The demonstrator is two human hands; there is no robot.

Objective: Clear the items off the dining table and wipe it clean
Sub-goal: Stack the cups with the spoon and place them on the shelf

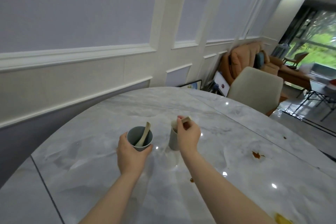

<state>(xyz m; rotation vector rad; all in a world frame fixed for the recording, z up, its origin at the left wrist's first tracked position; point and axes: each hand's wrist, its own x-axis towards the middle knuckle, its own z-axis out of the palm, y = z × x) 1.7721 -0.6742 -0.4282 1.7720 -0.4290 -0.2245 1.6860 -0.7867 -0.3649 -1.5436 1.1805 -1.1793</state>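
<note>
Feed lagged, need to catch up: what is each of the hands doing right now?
Left hand: grips the blue-grey cup, which has a spoon in it.
Right hand: pinches a pale utensil handle over the grey cup.

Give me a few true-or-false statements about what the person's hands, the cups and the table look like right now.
1. The left hand grips a grey-blue cup with a pale spoon in it. True.
2. The right hand rests flat on the table. False: it pinches a small utensil above the second cup.
3. Brown stains mark the table to the right. True.
4. Both cups lie tipped over. False: both are upright.
5. The tabletop is dark wood. False: it is pale, marble-patterned.
</note>
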